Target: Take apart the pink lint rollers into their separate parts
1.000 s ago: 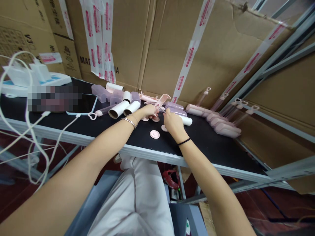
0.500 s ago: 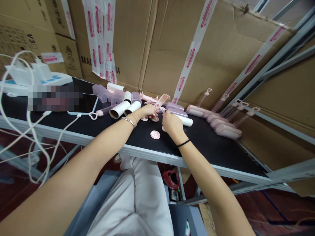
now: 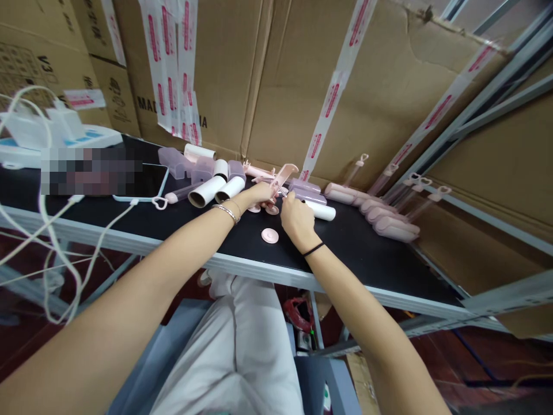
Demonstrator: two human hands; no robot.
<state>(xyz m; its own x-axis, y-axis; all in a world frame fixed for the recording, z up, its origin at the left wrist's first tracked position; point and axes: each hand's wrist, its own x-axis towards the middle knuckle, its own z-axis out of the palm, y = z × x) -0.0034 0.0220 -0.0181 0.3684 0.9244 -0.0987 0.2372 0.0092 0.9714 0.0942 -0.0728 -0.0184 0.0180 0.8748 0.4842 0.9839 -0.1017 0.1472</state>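
My left hand is closed around a curved pink plastic part, which sticks up and to the right from the fingers. Just to its right, my right hand has its fingers pinched at a thin, light-coloured rod that meets the pink part. I cannot make out what the rod is. A round pink disc lies flat on the black tabletop, nearer the front edge. Smaller pink discs lie under my left hand. Beside my right hand rests a white roll, partly covered by the hand.
White tubes and translucent purple covers lie to the left. Several pink lint rollers with heart-ended handles line the right side. A tablet, cables and a power strip occupy the far left. Cardboard walls the back.
The camera view has shifted slightly, moving the scene a little to the left. My right hand has moved slightly against the pink part; my left hand still holds it.
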